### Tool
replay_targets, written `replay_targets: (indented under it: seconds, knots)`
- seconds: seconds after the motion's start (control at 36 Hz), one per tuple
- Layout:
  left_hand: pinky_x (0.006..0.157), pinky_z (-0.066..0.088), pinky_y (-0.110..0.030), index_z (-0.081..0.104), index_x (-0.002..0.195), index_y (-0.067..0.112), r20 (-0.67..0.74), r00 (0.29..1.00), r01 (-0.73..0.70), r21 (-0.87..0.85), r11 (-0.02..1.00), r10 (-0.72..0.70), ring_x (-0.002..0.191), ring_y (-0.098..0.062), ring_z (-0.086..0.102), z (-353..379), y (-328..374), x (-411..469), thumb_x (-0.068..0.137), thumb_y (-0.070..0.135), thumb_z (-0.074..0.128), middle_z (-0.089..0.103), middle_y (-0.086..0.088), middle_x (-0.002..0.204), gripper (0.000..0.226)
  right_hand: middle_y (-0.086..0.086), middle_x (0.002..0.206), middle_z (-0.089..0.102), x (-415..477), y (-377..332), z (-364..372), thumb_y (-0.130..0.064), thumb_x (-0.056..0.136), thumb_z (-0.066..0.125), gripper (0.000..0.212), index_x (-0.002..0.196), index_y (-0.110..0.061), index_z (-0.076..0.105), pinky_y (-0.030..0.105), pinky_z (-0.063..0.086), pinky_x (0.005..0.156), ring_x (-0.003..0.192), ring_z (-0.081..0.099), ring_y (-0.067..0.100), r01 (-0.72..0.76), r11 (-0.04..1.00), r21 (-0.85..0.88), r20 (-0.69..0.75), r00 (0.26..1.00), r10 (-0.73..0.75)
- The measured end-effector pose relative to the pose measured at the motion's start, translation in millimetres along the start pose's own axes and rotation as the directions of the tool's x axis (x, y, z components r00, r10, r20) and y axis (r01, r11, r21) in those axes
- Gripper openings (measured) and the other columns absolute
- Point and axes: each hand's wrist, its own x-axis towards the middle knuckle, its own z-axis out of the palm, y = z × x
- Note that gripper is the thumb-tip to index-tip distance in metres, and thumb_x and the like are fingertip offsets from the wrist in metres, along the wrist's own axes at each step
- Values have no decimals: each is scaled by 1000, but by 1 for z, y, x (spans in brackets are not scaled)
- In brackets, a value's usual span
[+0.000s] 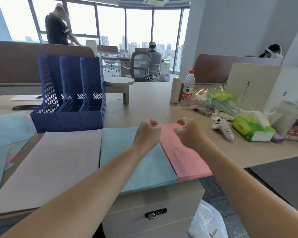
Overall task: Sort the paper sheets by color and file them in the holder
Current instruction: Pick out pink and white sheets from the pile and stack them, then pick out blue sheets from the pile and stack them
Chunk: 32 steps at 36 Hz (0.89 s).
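Fingers (153, 123) of the left hand (147, 133) clenched into a fist, nothing in them. Hand sits over the seam between the blue stack (144, 167) and the pink stack (184, 158).

Right hand (187, 132) over the far end of the pink stack, its fingers (178, 131) curled like a claw, with a gap to the thumb. No sheet seen in its grip. Cannot tell whether the tips touch the paper.

Three paper stacks lie flat side by side along the near edge of the desk (153, 100): pale lilac stack (55, 160) on the left, blue in the middle, pink on the right, edges touching.

Blue holder (70, 93) stands upright just behind the lilac stack, three slots facing the camera.

More loose sheets (5, 133), mostly blue, lie at far left.

Right of the pink stack: plush toy (224, 130), tissue pack (251, 130), water bottle (188, 86).
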Motion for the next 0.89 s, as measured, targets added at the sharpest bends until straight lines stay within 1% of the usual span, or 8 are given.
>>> replay_targets:
  seconds: [0.11, 0.28, 0.39, 0.47, 0.58, 0.69, 0.78, 0.89]
  knots:
    - [78, 54, -32, 62, 109, 14, -19, 1000, -17, -1, 1000, 17, 93, -22, 65, -50, -15, -6, 91, 17, 55, 68, -5, 103, 20, 10, 129, 63, -9, -60, 23, -25, 93, 63, 40, 130, -9, 60, 34, 46, 99, 114, 60, 26, 71, 994, 87, 14, 997, -72]
    - [84, 58, -39, 59, 104, 20, -83, 996, -30, 22, 999, 32, 95, -21, 67, -157, -49, -19, 94, 18, 53, 68, -3, 104, 13, 7, 128, 64, -26, -165, 68, -26, 94, 64, 38, 128, -12, 61, 37, 47, 99, 112, 62, 25, 189, 970, 155, 54, 978, -199]
    - [82, 59, -41, 59, 99, 24, -186, 982, 7, 28, 1000, -1, 86, -16, 68, -237, -81, -31, 96, 18, 49, 69, 4, 92, 12, 1, 129, 60, -45, -244, 113, -26, 97, 58, 35, 131, -17, 57, 28, 42, 83, 109, 58, 21, 253, 945, 207, 90, 957, -276]
    - [83, 58, -41, 61, 99, 25, -254, 967, 26, 59, 998, -10, 86, -14, 67, -299, -106, -42, 95, 20, 50, 69, 6, 92, 13, 0, 126, 61, -60, -301, 150, -26, 97, 58, 32, 129, -19, 57, 27, 40, 80, 102, 56, 17, 288, 923, 255, 112, 939, -324]
    - [81, 57, -39, 65, 86, 25, -354, 935, 55, 57, 997, -32, 83, -19, 68, -385, -138, -55, 89, 20, 54, 71, 5, 86, 12, -3, 124, 62, -78, -377, 200, -26, 95, 60, 33, 128, -19, 59, 26, 40, 83, 103, 58, 14, 352, 887, 300, 178, 893, -414]
    - [69, 48, -25, 67, 96, 19, -477, 878, 98, 86, 991, -45, 87, -13, 64, -460, -165, -73, 91, 18, 52, 69, 5, 91, 16, -8, 128, 58, -95, -441, 249, -29, 96, 59, 31, 127, -24, 58, 24, 38, 85, 105, 55, 8, 422, 856, 298, 244, 833, -496]
    - [62, 41, -21, 67, 98, 19, -534, 842, 149, 99, 984, -73, 81, -11, 61, -503, -186, -89, 92, 18, 50, 66, 7, 89, 17, -7, 136, 53, -109, -475, 283, -30, 98, 58, 33, 130, -23, 57, 22, 36, 94, 120, 52, 11, 456, 842, 289, 303, 791, -532]
    - [66, 44, -28, 67, 97, 18, -557, 822, 232, 131, 964, -122, 77, -14, 60, -547, -216, -109, 91, 18, 50, 66, 5, 87, 18, -3, 148, 45, -125, -507, 319, -40, 98, 56, 46, 139, -21, 52, 30, 30, 114, 137, 40, 17, 530, 827, 189, 398, 728, -558]
